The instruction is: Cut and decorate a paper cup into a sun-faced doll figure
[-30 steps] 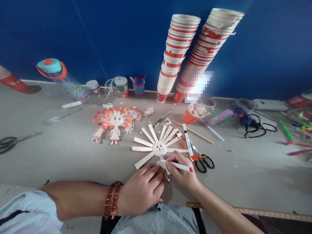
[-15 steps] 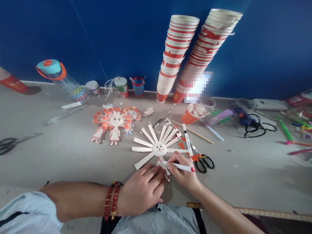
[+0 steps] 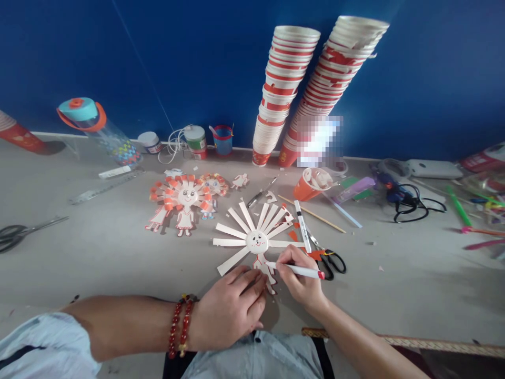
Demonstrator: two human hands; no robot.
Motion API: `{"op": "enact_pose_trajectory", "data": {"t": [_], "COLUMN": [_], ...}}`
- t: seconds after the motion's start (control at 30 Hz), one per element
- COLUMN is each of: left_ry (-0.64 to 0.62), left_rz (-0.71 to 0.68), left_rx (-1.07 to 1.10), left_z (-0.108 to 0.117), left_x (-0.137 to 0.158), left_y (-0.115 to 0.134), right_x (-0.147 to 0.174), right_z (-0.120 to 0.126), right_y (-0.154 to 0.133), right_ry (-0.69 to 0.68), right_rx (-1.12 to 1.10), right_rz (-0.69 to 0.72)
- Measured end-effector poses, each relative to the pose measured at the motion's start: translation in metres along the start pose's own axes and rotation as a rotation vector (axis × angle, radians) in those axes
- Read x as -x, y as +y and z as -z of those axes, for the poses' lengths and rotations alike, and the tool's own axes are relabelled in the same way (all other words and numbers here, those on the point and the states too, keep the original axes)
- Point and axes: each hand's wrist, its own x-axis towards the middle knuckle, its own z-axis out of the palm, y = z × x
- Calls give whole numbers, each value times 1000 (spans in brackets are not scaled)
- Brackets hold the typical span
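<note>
A paper doll [image 3: 257,242] lies on the table, its round cup-bottom face drawn on and white strips fanning out around it. Its small paper body [image 3: 262,262] has red outlines. My left hand [image 3: 232,305] rests over the lower part of the body, fingers stretched out and lying on it. My right hand [image 3: 299,276] is closed around a white marker pen [image 3: 302,270] with a red end, the tip at the right side of the body. Beside this hand lie an acrylic marker [image 3: 302,226] and black-handled scissors [image 3: 333,263], with orange paper scraps among them.
Finished-looking paper dolls [image 3: 186,202] lie at the left. Two tall paper-cup stacks [image 3: 272,100] stand by the blue wall. An orange cup [image 3: 310,184] holds scraps, near a wooden stick [image 3: 315,215]. A water bottle [image 3: 102,131] and other scissors [image 3: 27,231] are farther left.
My right hand has shifted slightly right with the marker pen, its tip moving toward the right edge of the doll's body. My left hand stays in place.
</note>
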Motion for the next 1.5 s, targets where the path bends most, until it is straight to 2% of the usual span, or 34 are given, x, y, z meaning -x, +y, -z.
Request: {"op": "enact_pose_trajectory", "data": {"t": [0.1, 0.3, 1.5], "left_ry": [-5, -8, 26], "left_rz": [1, -1, 11], "left_rx": [2, 13, 18], "left_z": [0, 0, -2], "left_x": [0, -1, 1], "left_y": [0, -1, 0], "right_x": [0, -2, 0], "right_z": [0, -1, 0], "right_y": [-1, -3, -3], "right_ry": [68, 76, -22], "right_rx": [3, 36, 113], "right_rz": [-2, 11, 7]}}
